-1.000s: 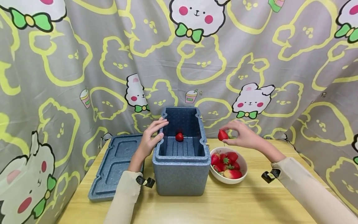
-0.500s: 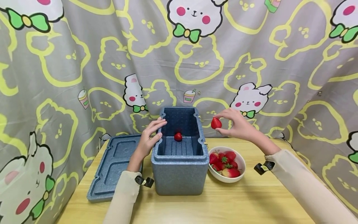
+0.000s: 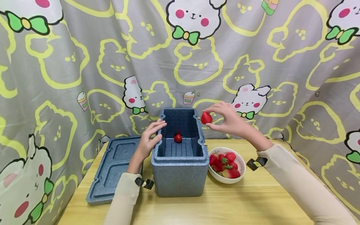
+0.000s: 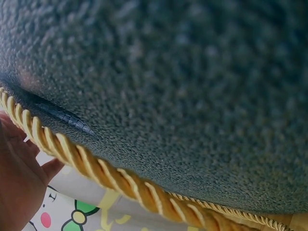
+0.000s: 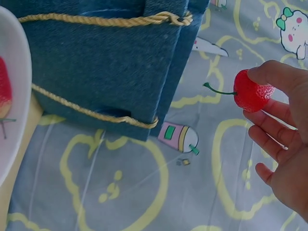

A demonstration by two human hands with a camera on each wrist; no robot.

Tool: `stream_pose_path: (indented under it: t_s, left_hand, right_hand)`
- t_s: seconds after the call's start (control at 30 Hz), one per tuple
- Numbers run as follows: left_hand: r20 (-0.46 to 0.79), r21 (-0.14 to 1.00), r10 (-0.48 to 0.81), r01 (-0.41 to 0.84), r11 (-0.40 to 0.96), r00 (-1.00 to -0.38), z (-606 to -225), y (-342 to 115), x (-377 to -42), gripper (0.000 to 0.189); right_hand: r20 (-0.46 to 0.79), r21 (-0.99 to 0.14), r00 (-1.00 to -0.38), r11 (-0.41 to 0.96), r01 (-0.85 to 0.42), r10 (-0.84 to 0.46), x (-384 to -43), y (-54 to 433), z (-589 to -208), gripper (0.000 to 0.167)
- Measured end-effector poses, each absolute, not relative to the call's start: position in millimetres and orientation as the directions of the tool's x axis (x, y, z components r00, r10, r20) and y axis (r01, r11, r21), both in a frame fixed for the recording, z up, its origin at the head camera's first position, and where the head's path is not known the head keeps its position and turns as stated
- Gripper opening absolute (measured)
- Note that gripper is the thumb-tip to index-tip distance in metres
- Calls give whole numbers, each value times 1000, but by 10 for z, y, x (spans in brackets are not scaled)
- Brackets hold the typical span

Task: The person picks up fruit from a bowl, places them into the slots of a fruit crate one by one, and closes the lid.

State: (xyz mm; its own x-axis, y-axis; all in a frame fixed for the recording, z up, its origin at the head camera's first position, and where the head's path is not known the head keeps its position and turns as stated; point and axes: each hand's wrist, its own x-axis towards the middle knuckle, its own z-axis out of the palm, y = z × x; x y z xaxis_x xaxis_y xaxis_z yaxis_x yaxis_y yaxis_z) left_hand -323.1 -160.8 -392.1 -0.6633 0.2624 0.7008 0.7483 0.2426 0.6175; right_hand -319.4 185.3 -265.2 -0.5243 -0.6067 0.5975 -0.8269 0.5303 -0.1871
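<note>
My right hand (image 3: pixel 229 121) pinches a red strawberry (image 3: pixel 206 118) between thumb and fingers, beside the far right rim of the box. In the right wrist view this strawberry (image 5: pixel 252 91) has a thin green stem pointing at the box. My left hand (image 3: pixel 149 138) rests on the left rim of the blue-grey foam box (image 3: pixel 180 179), fingers extended. The box stands uncovered, and another red fruit (image 3: pixel 177 138) lies on its floor. In the left wrist view the box's side (image 4: pixel 183 96) fills most of the picture, with part of my left hand (image 4: pixel 19 178) at the edge.
A white bowl (image 3: pixel 242 170) with several strawberries (image 3: pixel 231 173) stands right of the box. The blue-grey lid (image 3: pixel 112 175) lies on the wooden table (image 3: pixel 239 206) at the left. Twisted yellow rope (image 5: pixel 96 20) runs along the box's sides. A patterned curtain (image 3: pixel 157 62) hangs behind.
My right hand has carried the strawberry up and left, from above the bowl to beside the box's far right rim. My left hand has stayed on the left rim.
</note>
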Motion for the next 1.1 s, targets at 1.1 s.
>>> stream_pose_path:
  t_s: [1.1]
  left_hand:
    - [681,635,261,729,255,-684,-3913,-1609,-3225,46]
  right_hand:
    - [351,145,-363,433,-889,-863,-3112,989,-2532,43]
